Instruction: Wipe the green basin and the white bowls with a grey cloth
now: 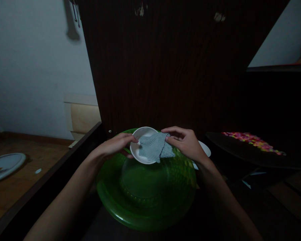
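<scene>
A small white bowl [145, 131] is tilted toward me above a green basin [145, 214]. My left hand [119, 144] grips its left rim, the thumb over the edge and the fingers beneath. A grey-blue cloth [152, 147] with a waffle-like texture lies partly inside the bowl and hangs over its right side. My right hand [184, 142] pinches the upper right part of this cloth between thumb and fingers. Below the bowl, the bottom of the basin looks smooth and green, with a patterned patch on its right. Whether it holds water I cannot tell.
A white dish-like thing [205, 149] shows partly behind my right wrist. Dark wooden boards rise behind and along the left [52, 170]. Pink and yellow beads or flowers [253, 142] lie on a dark surface at right. A white oval lid or tray [7, 165] is on the floor.
</scene>
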### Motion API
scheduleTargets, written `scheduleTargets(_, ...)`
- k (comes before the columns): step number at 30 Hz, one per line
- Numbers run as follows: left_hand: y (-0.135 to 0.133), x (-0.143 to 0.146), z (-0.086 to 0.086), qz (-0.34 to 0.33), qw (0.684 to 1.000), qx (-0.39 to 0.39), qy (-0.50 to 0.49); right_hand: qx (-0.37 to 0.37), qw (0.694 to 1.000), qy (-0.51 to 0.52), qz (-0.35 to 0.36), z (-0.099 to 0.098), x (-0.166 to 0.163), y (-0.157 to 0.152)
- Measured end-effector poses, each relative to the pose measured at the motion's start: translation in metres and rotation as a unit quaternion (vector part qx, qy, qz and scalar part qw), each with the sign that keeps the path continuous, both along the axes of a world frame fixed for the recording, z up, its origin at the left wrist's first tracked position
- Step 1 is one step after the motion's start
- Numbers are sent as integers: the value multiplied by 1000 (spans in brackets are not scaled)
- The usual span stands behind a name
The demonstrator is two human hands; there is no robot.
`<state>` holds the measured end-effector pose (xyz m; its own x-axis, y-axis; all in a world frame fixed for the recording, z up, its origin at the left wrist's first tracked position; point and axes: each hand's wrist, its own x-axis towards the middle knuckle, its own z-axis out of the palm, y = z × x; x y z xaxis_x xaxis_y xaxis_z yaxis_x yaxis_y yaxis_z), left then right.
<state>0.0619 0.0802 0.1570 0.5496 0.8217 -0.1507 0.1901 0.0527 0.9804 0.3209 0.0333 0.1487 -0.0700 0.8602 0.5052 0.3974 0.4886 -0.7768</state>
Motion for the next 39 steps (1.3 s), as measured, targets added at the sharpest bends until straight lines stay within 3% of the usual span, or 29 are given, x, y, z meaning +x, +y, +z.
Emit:
scheduleTargets(10,1,1,-1,13,1000,5,12,24,998,40,-39,1,-1,3)
scheduleTargets(23,4,0,-4,17,1000,13,13,-84,990,111,-27,-1,2,10)
scheduleTargets(27,5,0,-4,10,1000,15,11,-110,983,145,7,2,2,6)
scheduleTargets(34,3,0,-2,16,999,31,29,-4,992,130,0,5,1,-3)
scheduleTargets(39,0,0,1,25,999,35,33,10,990,132,51,8,0,-7)
